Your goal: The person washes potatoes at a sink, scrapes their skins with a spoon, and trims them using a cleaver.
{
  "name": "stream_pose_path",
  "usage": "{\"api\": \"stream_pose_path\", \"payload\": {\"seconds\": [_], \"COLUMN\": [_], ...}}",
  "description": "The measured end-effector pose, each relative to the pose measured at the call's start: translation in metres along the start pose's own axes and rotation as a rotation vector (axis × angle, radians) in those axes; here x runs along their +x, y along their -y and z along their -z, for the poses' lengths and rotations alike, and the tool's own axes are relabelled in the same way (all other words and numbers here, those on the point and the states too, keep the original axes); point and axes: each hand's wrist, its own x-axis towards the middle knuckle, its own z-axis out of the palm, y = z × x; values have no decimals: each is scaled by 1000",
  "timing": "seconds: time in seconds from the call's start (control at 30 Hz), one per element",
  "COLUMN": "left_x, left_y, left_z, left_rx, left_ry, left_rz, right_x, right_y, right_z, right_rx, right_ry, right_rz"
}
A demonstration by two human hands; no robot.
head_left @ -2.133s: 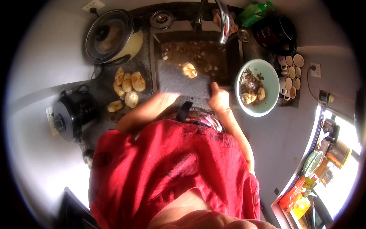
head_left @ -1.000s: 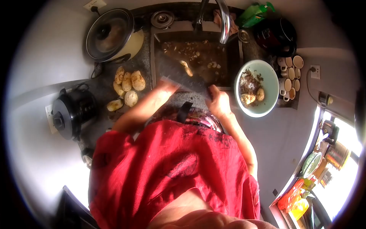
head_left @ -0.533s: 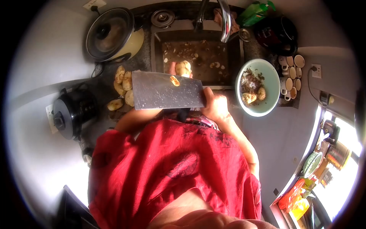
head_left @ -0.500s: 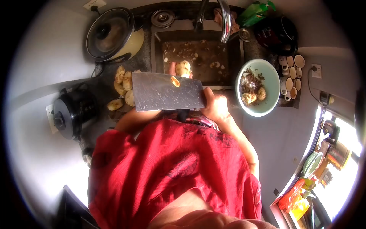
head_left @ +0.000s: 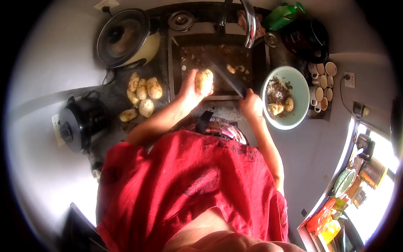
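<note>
My left hand [head_left: 190, 89] is wrapped round a pale, mostly peeled potato [head_left: 204, 82] above the near part of the sink [head_left: 170, 67]. In my right hand [head_left: 251, 106] is the handle of a kitchen cleaver [head_left: 228, 80]. Its blade is seen nearly edge-on, slanting up and left over the sink, apart from the potato. Pale peelings lie in the brownish sink below. Left of my left hand, several light-coloured potatoes [head_left: 146, 108] rest on the dark counter. Close to my right hand stands a pale green bowl [head_left: 304, 98] with two potatoes and dark scraps.
A curved metal faucet [head_left: 251, 25] overhangs the sink. An electric pot with a glass lid [head_left: 124, 40] and a black cooker [head_left: 77, 124] stand at left. Several mugs [head_left: 319, 93], a green bottle [head_left: 285, 16] and a dark appliance [head_left: 305, 40] are at right.
The cleaver has moved right, away from the potato, and turned from broadside to nearly edge-on. The slice on its blade is gone, and a similar piece now shows in the sink.
</note>
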Motion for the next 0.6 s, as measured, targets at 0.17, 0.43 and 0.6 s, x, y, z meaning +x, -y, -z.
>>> {"api": "stream_pose_path", "payload": {"seconds": [0.17,0.43,0.6], "left_x": [5,-11,-9], "left_y": [-2,13,23], "left_z": [-4,-15,-21], "left_rx": [94,-27,-131], "left_ry": [-92,-56,-60], "left_rz": [-86,-176,-209], "right_x": [-20,-38,-22], "right_y": [8,45,32], "right_z": [14,19,9], "right_rx": [178,51,-11], "right_ry": [10,49,18], "right_rz": [127,353,337]}}
